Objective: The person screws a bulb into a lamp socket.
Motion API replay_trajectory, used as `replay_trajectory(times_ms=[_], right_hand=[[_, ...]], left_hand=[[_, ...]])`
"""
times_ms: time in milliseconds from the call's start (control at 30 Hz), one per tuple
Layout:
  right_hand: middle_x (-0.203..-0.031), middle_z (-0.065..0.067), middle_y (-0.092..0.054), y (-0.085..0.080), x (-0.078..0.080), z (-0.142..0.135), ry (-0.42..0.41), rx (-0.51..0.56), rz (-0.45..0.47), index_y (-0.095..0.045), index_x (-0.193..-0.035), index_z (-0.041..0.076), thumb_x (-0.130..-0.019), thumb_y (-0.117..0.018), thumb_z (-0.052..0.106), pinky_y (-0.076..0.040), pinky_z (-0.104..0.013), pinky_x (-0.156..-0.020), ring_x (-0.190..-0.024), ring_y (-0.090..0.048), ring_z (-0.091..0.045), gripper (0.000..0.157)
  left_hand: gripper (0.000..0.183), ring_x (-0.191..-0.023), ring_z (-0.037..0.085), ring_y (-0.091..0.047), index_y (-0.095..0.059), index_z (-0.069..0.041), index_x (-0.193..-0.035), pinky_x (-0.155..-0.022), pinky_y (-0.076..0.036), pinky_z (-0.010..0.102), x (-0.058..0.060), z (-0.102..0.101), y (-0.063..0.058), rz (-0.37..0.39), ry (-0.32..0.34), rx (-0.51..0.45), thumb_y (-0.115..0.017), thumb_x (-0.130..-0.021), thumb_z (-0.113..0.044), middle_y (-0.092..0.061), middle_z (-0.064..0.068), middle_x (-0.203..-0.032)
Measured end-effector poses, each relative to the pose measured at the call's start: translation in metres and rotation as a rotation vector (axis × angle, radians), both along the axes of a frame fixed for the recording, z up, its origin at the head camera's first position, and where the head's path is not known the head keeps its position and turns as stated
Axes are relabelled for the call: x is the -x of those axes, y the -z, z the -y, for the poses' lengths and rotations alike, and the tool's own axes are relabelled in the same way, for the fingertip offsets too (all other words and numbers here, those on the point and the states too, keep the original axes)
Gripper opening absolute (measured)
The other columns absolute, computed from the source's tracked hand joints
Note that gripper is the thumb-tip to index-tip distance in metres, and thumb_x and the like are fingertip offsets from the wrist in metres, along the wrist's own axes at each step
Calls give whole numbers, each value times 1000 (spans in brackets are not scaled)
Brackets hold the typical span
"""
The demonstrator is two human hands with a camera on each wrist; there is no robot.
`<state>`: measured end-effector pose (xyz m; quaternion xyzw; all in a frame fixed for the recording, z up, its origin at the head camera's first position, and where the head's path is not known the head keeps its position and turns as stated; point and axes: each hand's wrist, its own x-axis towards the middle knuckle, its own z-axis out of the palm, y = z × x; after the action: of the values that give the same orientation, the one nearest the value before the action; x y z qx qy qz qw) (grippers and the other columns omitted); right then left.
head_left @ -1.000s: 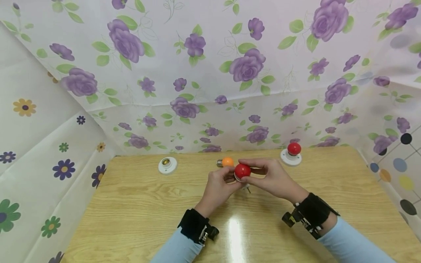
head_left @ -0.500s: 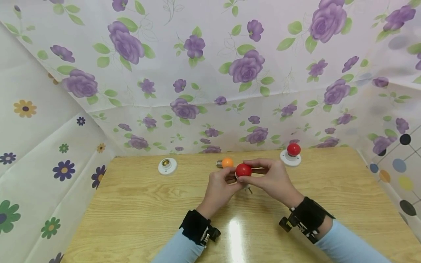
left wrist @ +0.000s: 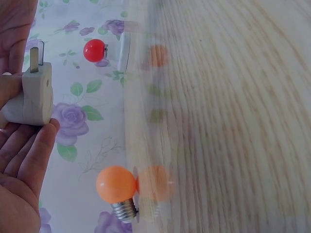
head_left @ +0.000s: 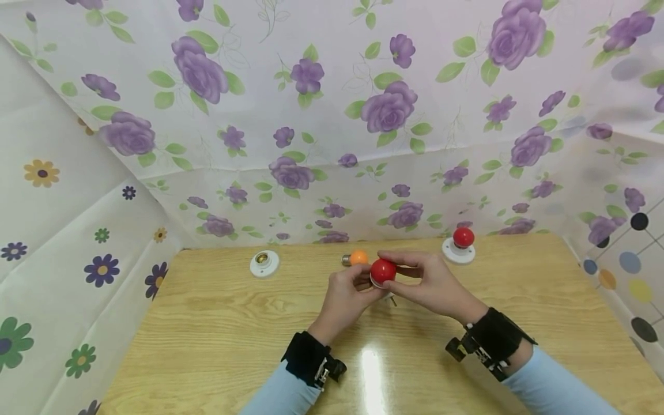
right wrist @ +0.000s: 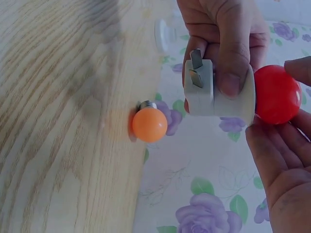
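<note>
My left hand [head_left: 343, 295] grips a white plug-in lamp holder [right wrist: 200, 104], its thumb pressed along the body. Two flat metal prongs [left wrist: 34, 59] stick out of the holder's plug end. At the other end a red round bulb [head_left: 383, 269] sits against the white rim. The fingers and thumb of my right hand [head_left: 429, 283] pinch this bulb from the side. Both hands are together above the table, and the bulb's screw base is hidden inside the holder.
Behind the hands an orange bulb [head_left: 358, 257] lies on its side on the wooden table [head_left: 223, 334]. A white round lamp socket [head_left: 264, 266] with no bulb stands at back left. Another socket [head_left: 459, 254] at back right carries a red bulb [head_left: 464, 236]. Flowered cloth [head_left: 337, 115] hangs behind.
Half a second ago the right wrist had swung a little inward; now it is back out to the right. The held bulb and lamp holder shift only slightly.
</note>
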<state>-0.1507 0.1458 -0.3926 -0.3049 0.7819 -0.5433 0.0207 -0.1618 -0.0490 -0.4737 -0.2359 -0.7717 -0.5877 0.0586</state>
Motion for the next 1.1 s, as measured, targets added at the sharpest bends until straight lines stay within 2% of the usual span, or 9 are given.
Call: replay_trajectory(times_ms=[133,300,633,833,933,1100], right_hand=[[-122,-10,-57,3,0,-1,-20,4,15,-57,-125,6,-83,-69,9,-45,-38,-86,-110,-54,-24,44],[-119,-7,-59,6,0,0,13,18,33,-60,-122,8,-81,-70,9,-47,-34,-83,-107,-56,-22,42],[-111,-4,-63,9,-4,4,141,61,38,-65,-113,5,-76,-76,14,-50,-32,-77,-98,-61,-21,39],[-104,-3,-65,10,-5,9,227,81,-37,-67,-108,6,-73,-79,19,-50,-31,-76,-92,-62,-20,39],[-106,-2,-65,10,-5,8,215,77,-46,-66,-110,7,-73,-79,18,-49,-31,-79,-96,-61,-21,40],[-121,1,-58,9,0,3,85,57,22,-60,-120,11,-77,-75,17,-46,-35,-86,-109,-55,-22,46]], left_hand=[[35,-90,5,-61,-63,-15,-108,-74,-49,25,-1,0,1,3,-5,10,-74,-77,-29,-63,-6,-104],[35,-90,6,-61,-63,-15,-108,-74,-49,26,-3,0,1,-7,-4,16,-74,-77,-28,-63,-6,-104],[34,-90,4,-60,-63,-14,-108,-74,-49,25,-3,-1,2,-44,-17,16,-72,-79,-30,-63,-6,-103],[35,-91,3,-60,-63,-12,-109,-74,-50,29,-2,-2,-1,-55,-40,17,-72,-79,-30,-63,-5,-104],[35,-90,3,-60,-63,-13,-108,-74,-50,29,-3,-1,-2,-37,-35,16,-72,-79,-30,-63,-5,-104],[33,-91,5,-60,-63,-14,-107,-75,-49,26,-2,1,-2,-20,1,16,-72,-79,-29,-62,-6,-104]])
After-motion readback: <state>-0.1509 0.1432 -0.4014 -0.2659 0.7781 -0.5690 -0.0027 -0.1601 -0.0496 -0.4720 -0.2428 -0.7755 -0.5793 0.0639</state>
